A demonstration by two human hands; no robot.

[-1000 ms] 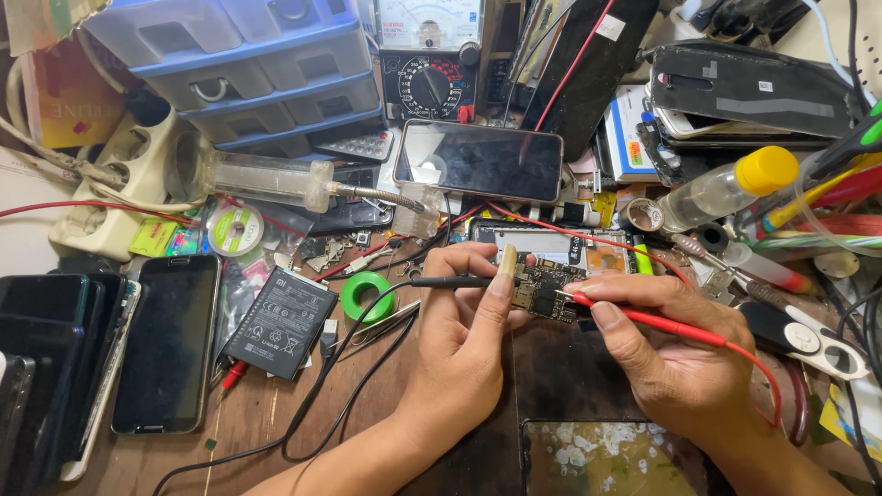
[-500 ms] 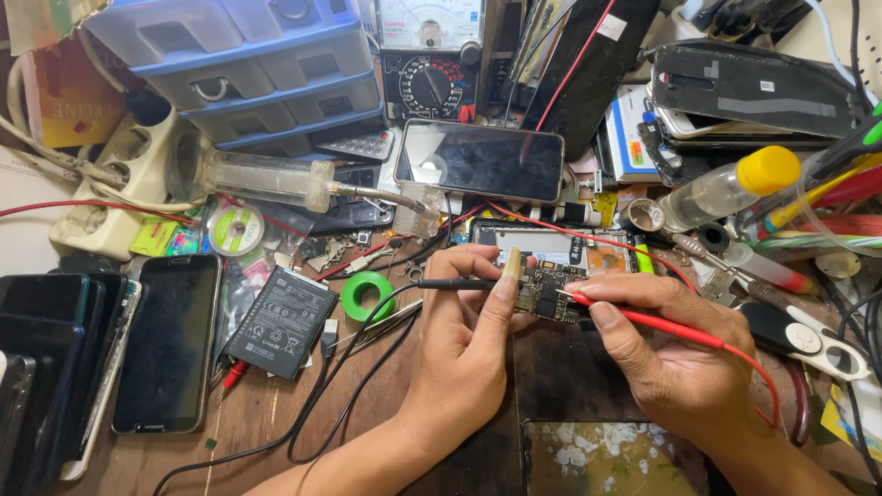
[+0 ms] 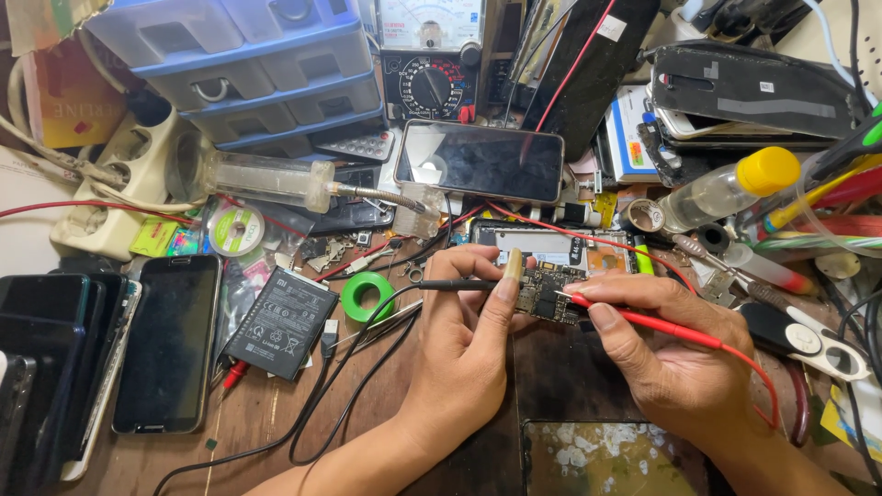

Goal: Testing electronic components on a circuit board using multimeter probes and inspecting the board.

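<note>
Hands work over a small circuit board (image 3: 549,296) at the middle of a cluttered wooden counter (image 3: 266,422). Left hand (image 3: 464,344) has its grip closed around a black probe (image 3: 459,286), tip touching the board. Right hand (image 3: 675,354) pinches a red probe (image 3: 643,321), tip on the board's right side. A green tape roll (image 3: 367,296) and a black battery (image 3: 282,321) lie to the left.
</note>
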